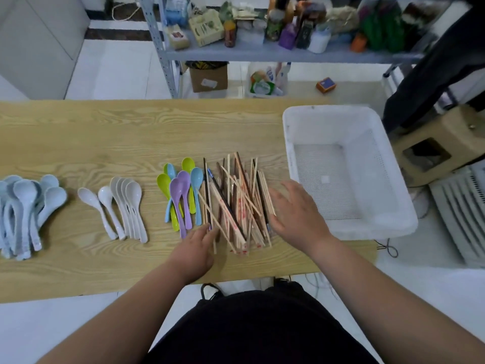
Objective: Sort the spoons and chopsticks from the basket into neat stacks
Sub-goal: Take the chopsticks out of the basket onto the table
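A pale wood-grain counter point(131, 132) runs across the middle of the frame, with white floor tiles beyond it. Along the top stands a grey metal shelf point(262, 52) crowded with packets and bottles. A cardboard box point(208, 77) sits on the floor under it.

At the right end of the counter is the white perforated basket point(333, 109); no cutlery shows inside it. Just left of it, centre-right of the frame, lie the chopsticks point(236, 200) in a loose, criss-crossed pile, mostly light wood with a few dark ones. The coloured spoons point(181, 195), green, blue and purple, lie touching the pile's left edge, bowls toward the top of the frame. Further left are the white spoons point(126, 203), four overlapped in a row and two lying singly beside them. At the far left edge is a heap of pale blue spoons point(26, 208).

The left grip point(195, 248) reaches to the lower left edge of the chopstick pile. Its fingertips are lost among the sticks, so I cannot tell whether they pinch one or only press. The right grip point(296, 208) is spread flat, fingers straight and slightly blurred. It lies at the pile's right edge, between the sticks and the basket.
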The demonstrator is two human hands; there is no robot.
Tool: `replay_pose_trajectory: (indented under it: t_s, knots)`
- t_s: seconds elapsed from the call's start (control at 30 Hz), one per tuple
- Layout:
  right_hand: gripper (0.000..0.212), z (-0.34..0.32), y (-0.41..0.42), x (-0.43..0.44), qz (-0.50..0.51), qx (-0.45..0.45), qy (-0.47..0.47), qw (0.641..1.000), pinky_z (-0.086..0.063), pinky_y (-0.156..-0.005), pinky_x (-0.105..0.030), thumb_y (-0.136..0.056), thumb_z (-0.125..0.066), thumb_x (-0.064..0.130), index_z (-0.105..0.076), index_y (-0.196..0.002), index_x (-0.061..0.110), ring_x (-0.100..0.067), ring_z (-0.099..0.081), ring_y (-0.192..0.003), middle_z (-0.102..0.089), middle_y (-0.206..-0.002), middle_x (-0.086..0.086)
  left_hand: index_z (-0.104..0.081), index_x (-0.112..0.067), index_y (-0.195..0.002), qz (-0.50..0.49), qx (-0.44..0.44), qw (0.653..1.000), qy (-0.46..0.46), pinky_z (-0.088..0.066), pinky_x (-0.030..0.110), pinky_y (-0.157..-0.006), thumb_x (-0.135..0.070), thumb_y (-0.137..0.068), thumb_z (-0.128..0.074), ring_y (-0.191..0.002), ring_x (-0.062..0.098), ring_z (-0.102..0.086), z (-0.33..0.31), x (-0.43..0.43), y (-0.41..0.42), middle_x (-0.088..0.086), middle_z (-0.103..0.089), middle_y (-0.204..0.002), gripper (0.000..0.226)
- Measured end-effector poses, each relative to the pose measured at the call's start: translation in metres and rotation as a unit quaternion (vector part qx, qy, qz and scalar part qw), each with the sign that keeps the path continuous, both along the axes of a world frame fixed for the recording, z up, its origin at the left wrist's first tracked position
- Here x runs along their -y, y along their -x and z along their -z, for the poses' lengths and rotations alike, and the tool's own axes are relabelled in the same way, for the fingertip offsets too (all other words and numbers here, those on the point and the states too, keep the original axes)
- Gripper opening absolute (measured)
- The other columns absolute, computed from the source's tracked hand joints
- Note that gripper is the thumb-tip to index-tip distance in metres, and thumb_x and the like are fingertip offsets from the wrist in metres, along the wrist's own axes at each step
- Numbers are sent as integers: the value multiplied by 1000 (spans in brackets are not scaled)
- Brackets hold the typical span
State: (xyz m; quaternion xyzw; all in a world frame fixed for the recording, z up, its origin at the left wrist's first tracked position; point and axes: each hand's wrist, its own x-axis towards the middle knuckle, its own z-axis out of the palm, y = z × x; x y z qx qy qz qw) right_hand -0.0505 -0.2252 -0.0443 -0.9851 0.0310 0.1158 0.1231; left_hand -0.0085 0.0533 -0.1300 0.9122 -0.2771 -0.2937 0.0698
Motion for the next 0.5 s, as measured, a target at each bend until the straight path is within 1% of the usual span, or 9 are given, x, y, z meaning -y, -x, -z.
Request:
replay_pose_trajectory:
  t_s: [0.03, 0.07, 0.1, 0.17, 0.23, 0.3, 0.43, 0.5]
  knots:
    - [61, 2, 11, 10, 9, -28, 10, 1000, -21, -123, -50, -100, -43, 43, -26, -156, 23, -32, -11, -153, -13, -165, -13, -20, -22, -159, -5, 0, 1000, -2, -26, 39, -119, -26, -91, -55, -149, 31, -23, -1, 7, 1, 8, -18, -164, 77]
    - [63, 7, 20, 20, 18, -57, 7, 998, -16, -124, -50, -103, -39, 44, -18, -159, 26, -32, -2, -155, -1, -168, -9, -20, -22, -159, -9, 2, 1000, -8, -25, 38, -119, -27, -90, -56, -149, 30, -22, 0, 12, 2, 8, -17, -165, 78]
    - [62, 11, 27, 27, 21, -77, -2, 997, -14, -125, -49, -105, -34, 44, -12, -160, 27, -29, 3, -155, 9, -168, -4, -20, -22, -159, -11, 5, 1000, -18, -24, 38, -119, -29, -90, -56, -150, 29, -20, 0, 18, 2, 8, -16, -165, 78]
    - [60, 19, 33, 38, 11, -85, -20, 996, -15, -125, -46, -107, -27, 39, -7, -162, 23, -24, 6, -156, 18, -167, 2, -17, -20, -160, -15, 3, 999, -37, -24, 36, -119, -32, -92, -54, -151, 27, -17, 0, 29, 4, 7, -11, -166, 78]
    - [58, 23, 30, 44, 0, -81, -27, 996, -16, -125, -43, -108, -24, 34, -7, -162, 19, -23, 7, -155, 20, -167, 2, -15, -19, -160, -26, -7, 998, -52, -24, 34, -118, -32, -93, -54, -152, 25, -15, -2, 40, 7, 7, -7, -166, 78]
    - [59, 24, 26, 48, -8, -80, -31, 996, -15, -125, -42, -108, -26, 31, -8, -161, 17, -25, 7, -155, 21, -167, 0, -14, -20, -160, -45, -10, 997, -61, -26, 33, -118, -31, -93, -54, -152, 25, -17, -5, 50, 9, 7, -6, -167, 79]
    - [64, 19, 22, 54, -32, -87, -34, 995, -14, -125, -45, -104, -36, 33, -9, -161, 20, -28, 10, -155, 20, -166, -1, -15, -20, -160, -91, -9, 994, -66, -24, 34, -119, -29, -93, -55, -152, 25, -19, -11, 61, 14, 7, -11, -166, 79]
    - [64, 16, 22, 59, -53, -90, -35, 994, -11, -124, -47, -102, -39, 34, -15, -160, 21, -28, 11, -155, 15, -168, -3, -18, -19, -160, -125, -4, 991, -51, -24, 34, -119, -26, -91, -57, -151, 24, -21, -18, 61, 20, 7, -16, -165, 79]
